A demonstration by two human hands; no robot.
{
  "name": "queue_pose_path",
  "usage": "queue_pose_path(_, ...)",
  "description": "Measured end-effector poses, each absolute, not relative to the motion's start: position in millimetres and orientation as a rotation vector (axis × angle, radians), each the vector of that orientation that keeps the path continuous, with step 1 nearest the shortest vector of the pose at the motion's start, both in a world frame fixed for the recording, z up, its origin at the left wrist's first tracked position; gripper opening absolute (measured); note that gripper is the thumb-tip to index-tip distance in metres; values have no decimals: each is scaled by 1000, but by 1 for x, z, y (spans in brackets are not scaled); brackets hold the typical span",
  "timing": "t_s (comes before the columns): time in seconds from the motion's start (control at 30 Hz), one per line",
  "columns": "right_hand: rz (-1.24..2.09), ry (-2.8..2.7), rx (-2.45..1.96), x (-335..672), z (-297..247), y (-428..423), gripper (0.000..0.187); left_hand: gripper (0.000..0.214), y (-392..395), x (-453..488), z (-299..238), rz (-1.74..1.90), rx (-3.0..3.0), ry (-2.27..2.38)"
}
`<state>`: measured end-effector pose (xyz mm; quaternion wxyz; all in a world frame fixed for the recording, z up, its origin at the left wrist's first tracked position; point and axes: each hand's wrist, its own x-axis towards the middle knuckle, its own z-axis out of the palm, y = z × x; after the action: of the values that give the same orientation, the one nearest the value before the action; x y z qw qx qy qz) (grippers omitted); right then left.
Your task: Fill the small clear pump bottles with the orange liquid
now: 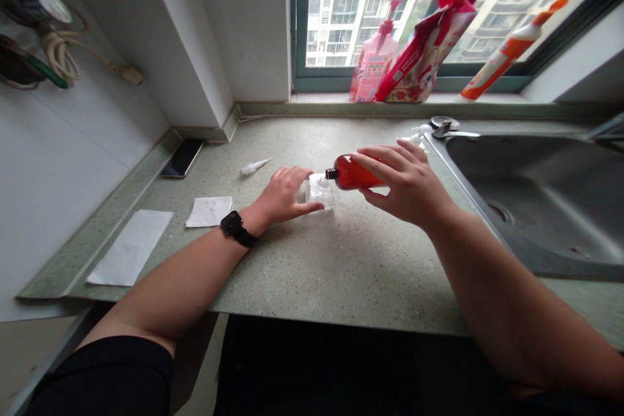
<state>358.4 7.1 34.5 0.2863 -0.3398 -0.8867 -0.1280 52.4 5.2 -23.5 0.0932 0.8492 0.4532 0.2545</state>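
My right hand (pixel 407 183) grips a red bottle (pixel 351 173) lying on its side, its open black neck pointing left over a small clear container (pixel 322 190). My left hand (pixel 285 194) is wrapped round that container and holds it on the green speckled counter (pixel 341 260). A black watch sits on my left wrist. A white pump nozzle (pixel 253 167) lies on the counter behind my left hand.
A steel sink (pixel 536 201) fills the right side. On the window sill stand a pink pump bottle (pixel 374 62), a red refill pouch (pixel 424 52) and an orange-and-white bottle (pixel 509 52). A phone (pixel 182 157) and two white paper sheets (pixel 209 211) lie at the left.
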Motion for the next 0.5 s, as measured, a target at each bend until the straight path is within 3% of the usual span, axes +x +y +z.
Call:
queue_pose_path(0.3,-368,-2367,-906,358,34,7,74,77,5,53,-23,759,2516,1343)
queue_pose_path(0.5,-355,-2373,-911,358,35,7,77,76,5,53,-23,760,2512,1336)
